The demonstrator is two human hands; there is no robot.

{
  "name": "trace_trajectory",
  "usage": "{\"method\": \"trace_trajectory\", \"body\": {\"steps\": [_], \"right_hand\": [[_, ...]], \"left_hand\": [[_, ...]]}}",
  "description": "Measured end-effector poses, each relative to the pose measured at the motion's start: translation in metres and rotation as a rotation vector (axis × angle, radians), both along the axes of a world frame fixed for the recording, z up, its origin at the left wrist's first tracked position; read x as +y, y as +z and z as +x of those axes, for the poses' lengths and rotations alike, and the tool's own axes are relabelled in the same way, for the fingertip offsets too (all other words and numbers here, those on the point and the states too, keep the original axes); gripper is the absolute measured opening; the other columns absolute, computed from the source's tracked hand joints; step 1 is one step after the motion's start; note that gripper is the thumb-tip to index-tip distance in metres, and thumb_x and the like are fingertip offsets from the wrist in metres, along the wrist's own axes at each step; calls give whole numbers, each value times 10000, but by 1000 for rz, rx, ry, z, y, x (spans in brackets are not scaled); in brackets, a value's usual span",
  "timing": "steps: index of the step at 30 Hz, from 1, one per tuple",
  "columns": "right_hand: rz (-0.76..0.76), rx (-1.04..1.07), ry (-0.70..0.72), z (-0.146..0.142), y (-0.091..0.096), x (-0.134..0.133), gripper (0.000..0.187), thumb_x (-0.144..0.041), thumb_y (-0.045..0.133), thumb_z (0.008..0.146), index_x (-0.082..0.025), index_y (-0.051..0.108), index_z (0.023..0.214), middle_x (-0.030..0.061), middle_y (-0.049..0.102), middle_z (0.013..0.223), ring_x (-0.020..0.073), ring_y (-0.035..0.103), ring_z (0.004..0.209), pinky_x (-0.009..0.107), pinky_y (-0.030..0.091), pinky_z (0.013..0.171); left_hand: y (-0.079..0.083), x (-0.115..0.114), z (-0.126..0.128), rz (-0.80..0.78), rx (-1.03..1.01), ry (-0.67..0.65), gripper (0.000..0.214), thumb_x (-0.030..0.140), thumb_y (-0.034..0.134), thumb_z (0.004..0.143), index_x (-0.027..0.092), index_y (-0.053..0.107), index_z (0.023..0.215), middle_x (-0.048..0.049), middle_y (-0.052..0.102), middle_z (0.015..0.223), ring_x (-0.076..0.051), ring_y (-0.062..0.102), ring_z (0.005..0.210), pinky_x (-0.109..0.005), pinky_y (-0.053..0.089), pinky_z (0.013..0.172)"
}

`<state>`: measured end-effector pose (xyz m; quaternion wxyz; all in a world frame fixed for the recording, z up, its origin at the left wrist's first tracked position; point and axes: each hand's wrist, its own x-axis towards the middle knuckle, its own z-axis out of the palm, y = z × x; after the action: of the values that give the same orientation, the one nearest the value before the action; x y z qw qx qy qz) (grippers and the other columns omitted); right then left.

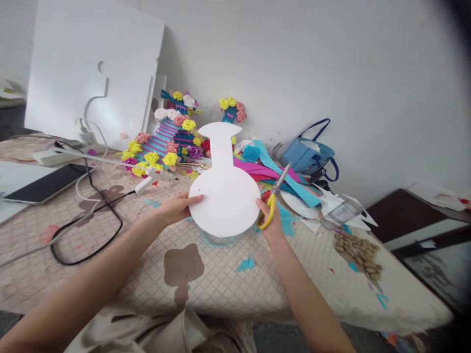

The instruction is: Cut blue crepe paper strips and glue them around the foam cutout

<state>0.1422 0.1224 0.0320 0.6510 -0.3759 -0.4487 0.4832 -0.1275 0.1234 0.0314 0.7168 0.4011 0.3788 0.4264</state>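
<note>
A white vase-shaped cutout [225,198], with a round body, narrow neck and flared top, is held up above the table in the head view. My left hand [178,207] pinches its left edge, thumb on the front face. At the right edge my right hand [270,220] grips the cutout too, and also holds scissors [276,189] with yellow handles, blades pointing up and away. Turquoise paper [289,220] lies just behind my right hand. More turquoise shows under the cutout's lower edge; what it belongs to is partly hidden.
Flower-decorated paper pieces [165,139] stand at the back. A white glue gun [147,181], cables and a dark tablet [49,184] lie left. Crepe strips [272,169], a blue bag [311,152] and peanuts [358,252] are right. A white board [91,63] leans against the wall.
</note>
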Motion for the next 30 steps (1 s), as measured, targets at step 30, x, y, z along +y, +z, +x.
{"method": "trace_trajectory", "body": {"steps": [30], "right_hand": [[10,124,-25,4,9,0,417,-276,779,574,-231,595,945,-40,692,865,138,650,753,241,520,641]], "left_hand": [[23,-8,26,42,-45,66,331,307,658,833,131,601,1108,-120,693,1038,-183,670,818,-292,593,669]]}}
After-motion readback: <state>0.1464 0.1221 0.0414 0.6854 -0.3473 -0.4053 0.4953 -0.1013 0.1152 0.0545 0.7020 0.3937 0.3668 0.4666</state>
